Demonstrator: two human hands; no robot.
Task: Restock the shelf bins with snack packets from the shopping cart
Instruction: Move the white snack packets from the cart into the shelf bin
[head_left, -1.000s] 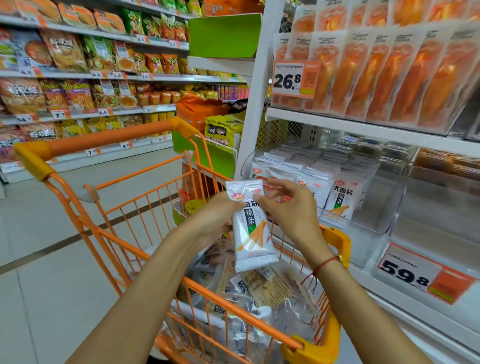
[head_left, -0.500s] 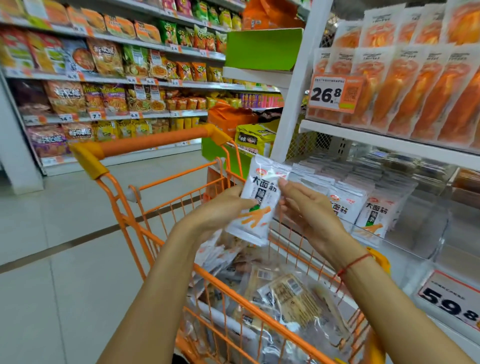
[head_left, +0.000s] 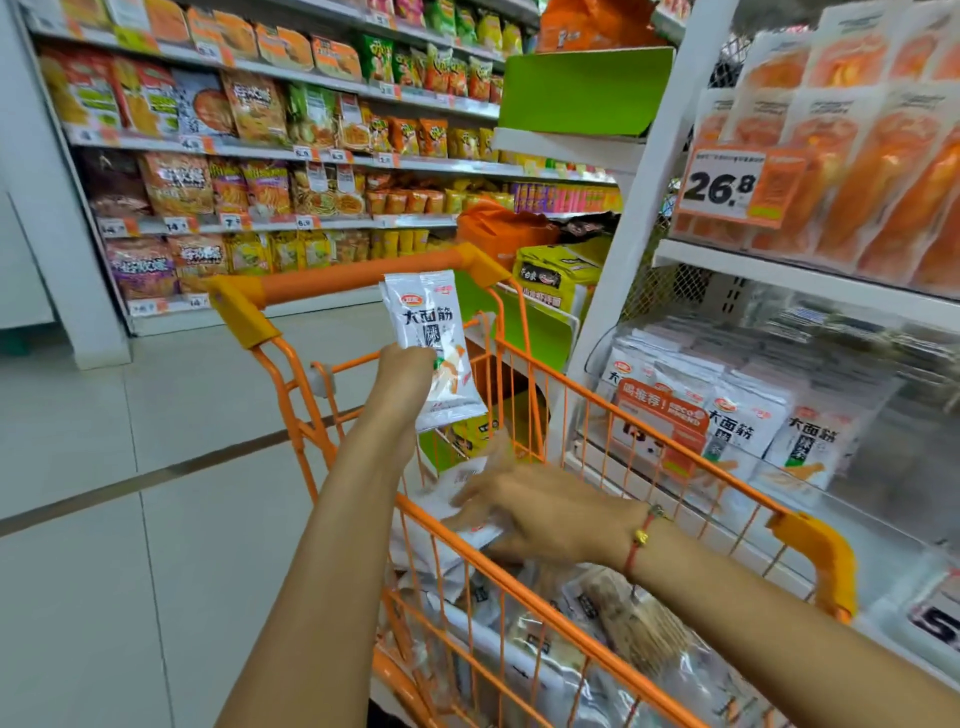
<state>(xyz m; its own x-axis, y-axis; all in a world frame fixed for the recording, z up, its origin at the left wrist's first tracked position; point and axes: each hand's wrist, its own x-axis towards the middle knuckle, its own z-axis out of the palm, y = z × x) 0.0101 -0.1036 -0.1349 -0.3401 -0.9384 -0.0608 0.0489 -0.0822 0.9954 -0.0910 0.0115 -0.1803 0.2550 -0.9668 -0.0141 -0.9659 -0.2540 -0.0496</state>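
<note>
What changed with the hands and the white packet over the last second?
The right hand let go of the packet and dropped into the cart, onto another packet there. The left hand kept its grip, now holding the packet alone and higher. The shelf bin looks unchanged.

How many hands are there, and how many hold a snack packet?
2 hands. The left hand holds one white packet up above the cart. The right hand reaches into the cart, touching packets; its grip is unclear.
</note>
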